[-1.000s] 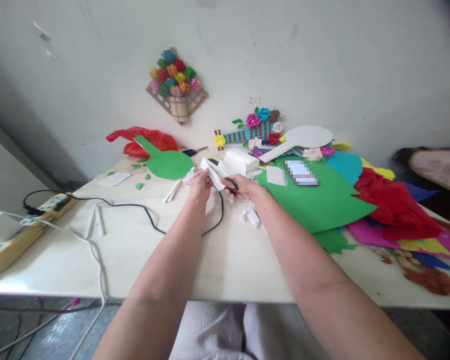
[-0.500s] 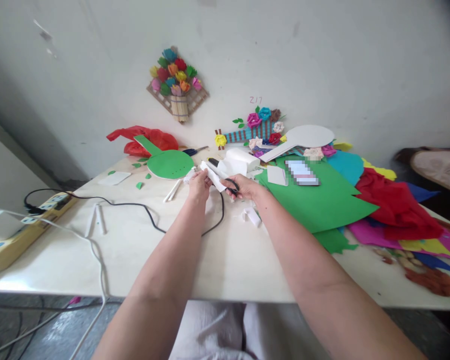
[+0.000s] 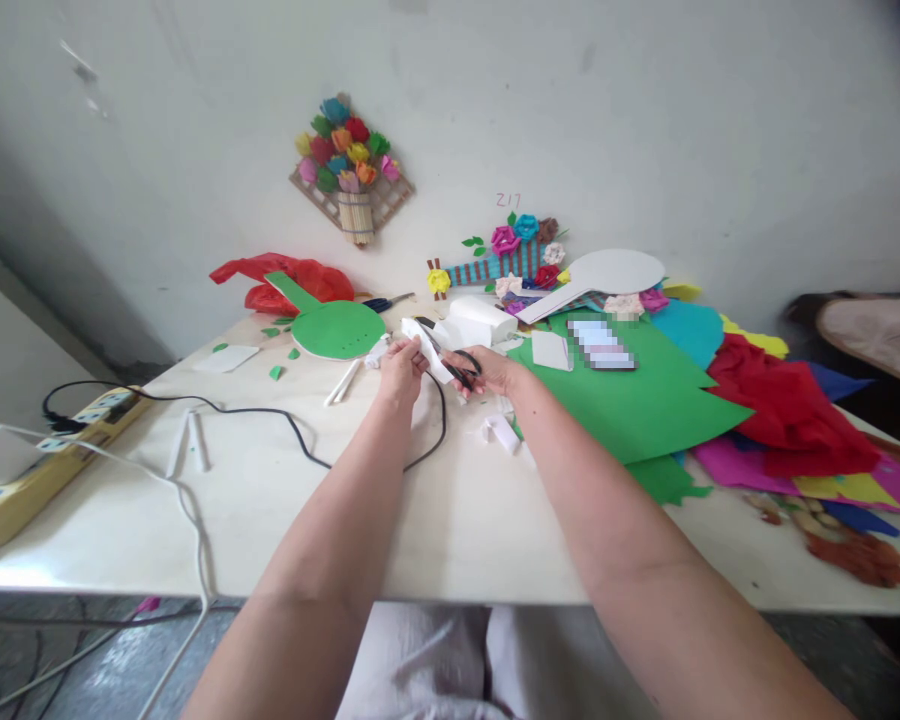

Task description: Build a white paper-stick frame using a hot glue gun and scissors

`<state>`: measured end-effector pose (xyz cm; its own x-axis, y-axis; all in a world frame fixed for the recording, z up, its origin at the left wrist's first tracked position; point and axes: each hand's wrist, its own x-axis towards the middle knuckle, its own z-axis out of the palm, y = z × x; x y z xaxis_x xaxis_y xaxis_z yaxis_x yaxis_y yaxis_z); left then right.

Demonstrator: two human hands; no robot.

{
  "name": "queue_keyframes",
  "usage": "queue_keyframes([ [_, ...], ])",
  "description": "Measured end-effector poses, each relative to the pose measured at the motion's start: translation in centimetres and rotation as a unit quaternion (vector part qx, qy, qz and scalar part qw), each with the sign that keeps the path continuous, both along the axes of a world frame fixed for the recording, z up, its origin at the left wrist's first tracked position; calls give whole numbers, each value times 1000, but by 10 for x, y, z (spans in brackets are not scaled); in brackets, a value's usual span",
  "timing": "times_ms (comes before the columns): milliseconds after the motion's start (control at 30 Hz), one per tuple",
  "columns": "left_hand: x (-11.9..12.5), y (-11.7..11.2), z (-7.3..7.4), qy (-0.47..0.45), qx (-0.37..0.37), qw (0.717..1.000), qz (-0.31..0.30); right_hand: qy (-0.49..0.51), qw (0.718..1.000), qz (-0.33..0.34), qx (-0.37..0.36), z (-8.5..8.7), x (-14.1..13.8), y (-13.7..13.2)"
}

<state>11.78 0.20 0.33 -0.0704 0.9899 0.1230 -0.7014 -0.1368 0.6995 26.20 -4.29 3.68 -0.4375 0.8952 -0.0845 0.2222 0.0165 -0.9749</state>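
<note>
In the middle of the table, my left hand is closed on a piece of white paper. My right hand grips a pair of scissors with black handles, the blades pointing up and left beside the white paper. Whether the blades are biting into it I cannot tell. Just behind my hands lies a white roll. Thin white rolled sticks rest to the left of my left hand, and a small crumpled white piece is in front of my right hand.
A green paddle-shaped cutout and red plastic lie behind left. At right are green sheets, a phone, a white paddle shape and red crepe material. A black cable runs from the power strip.
The scissors' handles look more spread apart than before, and the white paper has tilted slightly between my hands. The whole view has shifted a little.
</note>
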Motion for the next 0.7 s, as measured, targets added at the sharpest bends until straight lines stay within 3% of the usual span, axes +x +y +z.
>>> queue_keyframes([
  [400, -3, 2, -3, 5, 19, 999, 34, -58, 997, 35, 21, 8, -4, 4],
  [700, -1, 0, -1, 4, 16, 1000, 15, -44, 997, 60, 16, 10, 3, 2],
])
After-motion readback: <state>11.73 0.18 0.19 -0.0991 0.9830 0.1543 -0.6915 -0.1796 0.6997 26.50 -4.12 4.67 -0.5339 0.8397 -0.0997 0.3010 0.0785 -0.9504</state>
